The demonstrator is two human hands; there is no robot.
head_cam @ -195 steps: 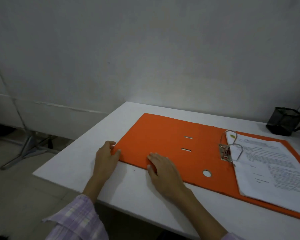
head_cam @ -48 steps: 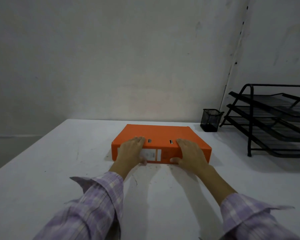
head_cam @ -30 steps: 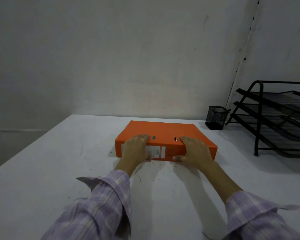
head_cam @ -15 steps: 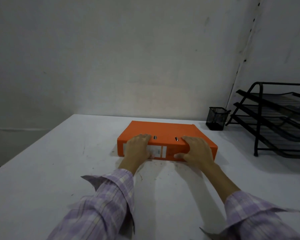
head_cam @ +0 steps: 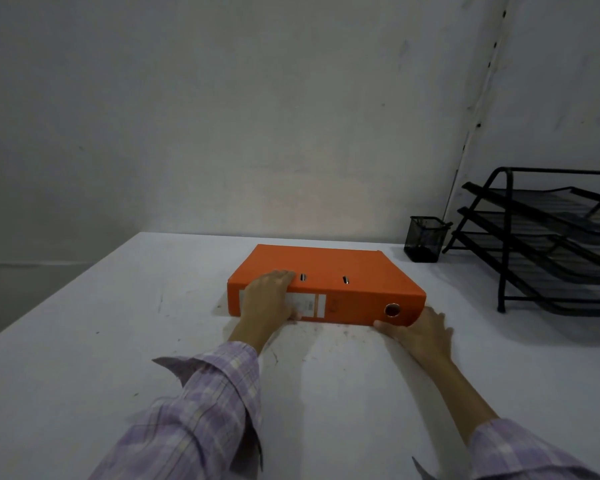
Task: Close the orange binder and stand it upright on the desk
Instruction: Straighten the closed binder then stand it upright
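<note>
The orange binder (head_cam: 329,268) lies closed and flat on the white desk (head_cam: 111,341), its labelled spine facing me. My left hand (head_cam: 267,299) grips the left part of the spine, with fingers over the top cover and the thumb at the bottom edge. My right hand (head_cam: 420,330) rests on the desk at the spine's lower right corner. Its fingers are spread, and its thumb touches the bottom edge below the round finger hole.
A black mesh pen cup (head_cam: 425,239) stands at the back right by the wall. A black tiered wire tray rack (head_cam: 541,244) fills the right side. The desk's left edge runs diagonally at the left, with the wall close behind the binder.
The binder was closed earlier and now lies flat. In the last half second my right hand slid off the spine's top to its lower right corner, uncovering the finger hole. My left hand stayed.
</note>
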